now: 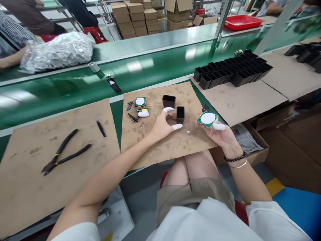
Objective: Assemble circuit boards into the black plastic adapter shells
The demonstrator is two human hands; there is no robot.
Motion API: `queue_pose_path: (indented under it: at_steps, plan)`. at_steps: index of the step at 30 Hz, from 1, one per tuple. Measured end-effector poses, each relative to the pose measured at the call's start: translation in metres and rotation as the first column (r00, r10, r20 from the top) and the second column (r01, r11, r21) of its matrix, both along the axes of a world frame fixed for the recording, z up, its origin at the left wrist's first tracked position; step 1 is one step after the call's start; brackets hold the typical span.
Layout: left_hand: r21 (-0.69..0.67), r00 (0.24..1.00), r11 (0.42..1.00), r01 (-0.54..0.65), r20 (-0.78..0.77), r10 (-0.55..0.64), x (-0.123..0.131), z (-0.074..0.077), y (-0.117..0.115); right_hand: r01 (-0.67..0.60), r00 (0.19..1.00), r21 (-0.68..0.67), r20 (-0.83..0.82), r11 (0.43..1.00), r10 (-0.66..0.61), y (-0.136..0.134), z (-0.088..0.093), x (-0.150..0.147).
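Note:
My right hand (222, 134) pinches a green circuit board (207, 118) that carries a round white pad, with a small black piece (205, 107) behind it. White covers sit on some fingertips of both hands. My left hand (164, 124) is open, thumb and fingers spread beside a small black plastic case (180, 115) standing on the cardboard sheet (155, 144). Whether the fingers touch the case I cannot tell. A second black case (169, 101) stands just behind. To the left lie another board with a white pad (140, 101) and a part with a white pouch (143, 113).
Black-handled cutting pliers (65, 152) and a thin dark tool (101, 129) lie on the left cardboard. Rows of black cases (220, 78) stand at the right. Beyond runs a green conveyor belt (160, 63), with a plastic-wrapped bundle (60, 50) under a co-worker's arm (12, 62).

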State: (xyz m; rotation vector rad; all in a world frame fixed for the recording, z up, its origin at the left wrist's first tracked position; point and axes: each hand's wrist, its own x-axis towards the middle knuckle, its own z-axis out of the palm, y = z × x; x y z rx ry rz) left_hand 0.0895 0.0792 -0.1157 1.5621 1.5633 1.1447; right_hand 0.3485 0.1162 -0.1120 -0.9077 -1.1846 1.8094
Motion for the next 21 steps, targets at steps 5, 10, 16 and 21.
queue_pose_path:
  at_steps: [5, 10, 16, 21]
  plan:
    - [-0.006, 0.999, 1.0, 0.007, -0.04, -0.007, 0.006, -0.005, 0.01, 0.08, 0.994, 0.001, -0.07, 0.997, -0.08, -0.012, -0.002, -0.004]
    - [0.054, 0.997, 0.999, -0.003, -0.081, 0.008, 0.021, 0.006, 0.008, 0.227, 0.972, 0.252, -0.003, 0.941, -0.234, -0.006, 0.014, -0.015]
    - [0.256, 0.95, 0.967, -0.009, -0.3, 0.088, 0.047, 0.064, -0.05, 0.249, 0.968, 0.51, -0.137, 0.823, -0.208, -0.033, 0.052, -0.025]
    - [0.293, 0.896, 0.95, -0.104, -0.387, 0.218, 0.051, 0.067, -0.063, 0.448, 0.893, 0.432, -0.255, 0.782, -0.371, -0.05, 0.051, -0.023]
